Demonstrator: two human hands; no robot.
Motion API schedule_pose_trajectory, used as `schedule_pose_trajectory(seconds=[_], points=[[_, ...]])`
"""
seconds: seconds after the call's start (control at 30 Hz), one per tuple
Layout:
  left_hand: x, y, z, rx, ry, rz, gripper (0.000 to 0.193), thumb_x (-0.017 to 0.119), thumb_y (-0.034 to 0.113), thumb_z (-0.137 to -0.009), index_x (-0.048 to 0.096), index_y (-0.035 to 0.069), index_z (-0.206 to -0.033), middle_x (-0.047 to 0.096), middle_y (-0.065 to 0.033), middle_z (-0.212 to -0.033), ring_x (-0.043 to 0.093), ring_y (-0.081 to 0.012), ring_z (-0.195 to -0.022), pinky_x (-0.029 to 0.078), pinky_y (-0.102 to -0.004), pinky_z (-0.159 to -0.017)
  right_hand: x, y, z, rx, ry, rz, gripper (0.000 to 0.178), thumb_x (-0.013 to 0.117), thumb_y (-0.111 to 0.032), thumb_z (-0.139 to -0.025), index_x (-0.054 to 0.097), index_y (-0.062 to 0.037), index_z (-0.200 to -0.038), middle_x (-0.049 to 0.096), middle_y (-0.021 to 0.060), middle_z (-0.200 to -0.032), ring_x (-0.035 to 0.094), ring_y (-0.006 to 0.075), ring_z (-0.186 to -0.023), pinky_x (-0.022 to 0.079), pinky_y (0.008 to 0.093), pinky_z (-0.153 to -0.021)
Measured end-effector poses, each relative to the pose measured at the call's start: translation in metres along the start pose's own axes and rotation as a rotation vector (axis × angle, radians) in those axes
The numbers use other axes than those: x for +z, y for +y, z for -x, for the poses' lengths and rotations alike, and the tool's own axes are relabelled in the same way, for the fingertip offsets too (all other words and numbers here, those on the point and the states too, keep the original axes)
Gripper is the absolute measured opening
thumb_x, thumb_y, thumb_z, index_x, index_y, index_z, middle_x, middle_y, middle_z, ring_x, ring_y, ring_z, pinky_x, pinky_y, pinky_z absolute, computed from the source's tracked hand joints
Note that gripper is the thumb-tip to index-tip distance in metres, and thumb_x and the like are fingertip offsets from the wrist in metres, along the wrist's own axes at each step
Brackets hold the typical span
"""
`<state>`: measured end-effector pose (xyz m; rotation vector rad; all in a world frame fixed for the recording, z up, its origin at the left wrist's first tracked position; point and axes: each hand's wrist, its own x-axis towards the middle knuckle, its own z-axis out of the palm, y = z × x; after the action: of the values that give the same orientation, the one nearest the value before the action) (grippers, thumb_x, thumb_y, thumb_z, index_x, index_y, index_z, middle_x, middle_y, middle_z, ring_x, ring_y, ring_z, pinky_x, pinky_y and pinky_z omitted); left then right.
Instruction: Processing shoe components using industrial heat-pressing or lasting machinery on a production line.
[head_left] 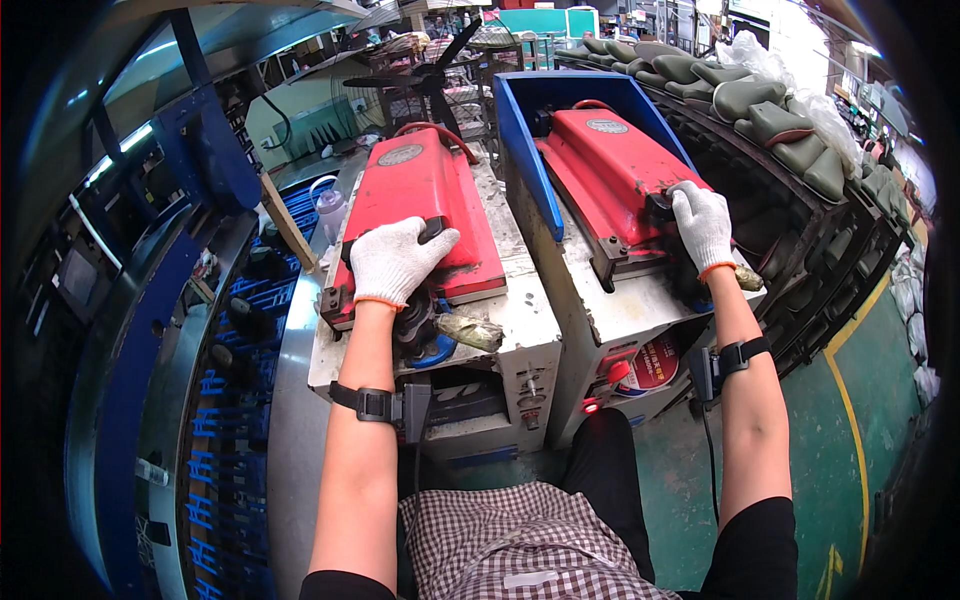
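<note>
I have my left hand (397, 260) curled around a black handle (432, 230) on the left red cover (412, 185), my right hand (704, 226) around a dark grip (659, 207) on the right red cover (610, 160), atop white machines (535, 313).

A yellow line (846, 402) crosses the green floor (808, 425) beside a dark rack (836, 292), a tube light (137, 137) glowing left.

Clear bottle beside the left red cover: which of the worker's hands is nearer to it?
Left. The left hand is on the left red cover, right of the bottle; the right hand is much farther right, on the right red cover.
</note>
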<state>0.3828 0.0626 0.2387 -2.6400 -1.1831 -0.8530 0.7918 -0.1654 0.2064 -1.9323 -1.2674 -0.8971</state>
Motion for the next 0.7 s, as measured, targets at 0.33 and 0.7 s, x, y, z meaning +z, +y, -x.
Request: schedule_pose_trajectory(seconds=[0.33, 0.7], points=[[0.0004, -0.0005, 0.0006, 0.002, 0.014, 0.002, 0.057, 0.067, 0.069, -0.087, 0.077, 0.012, -0.085, 0.073, -0.0172, -0.08, 0.075, -0.0356, -0.078, 0.056, -0.0451, -0.068, -0.0003, -0.0005, -0.0007, 0.002, -0.004, -0.013, 0.024, 0.057, -0.029, -0.101, 0.074, -0.0128, -0.099, 0.071, 0.0159, -0.082, 0.067, 0.0386, -0.086, 0.049, 0.051, -0.086], [-0.0003, -0.0005, 0.0008, -0.001, 0.012, -0.003, 0.057, 0.066, 0.069, -0.087, 0.077, 0.013, -0.085, 0.073, -0.0171, -0.079, 0.074, -0.0355, -0.078, 0.056, -0.0453, -0.068, -0.0002, -0.0017, -0.0008, -0.011, 0.013, -0.034, 0.023, 0.058, -0.028, -0.101, 0.074, -0.0124, -0.099, 0.071, 0.0158, -0.081, 0.068, 0.0374, -0.085, 0.049, 0.0504, -0.086]])
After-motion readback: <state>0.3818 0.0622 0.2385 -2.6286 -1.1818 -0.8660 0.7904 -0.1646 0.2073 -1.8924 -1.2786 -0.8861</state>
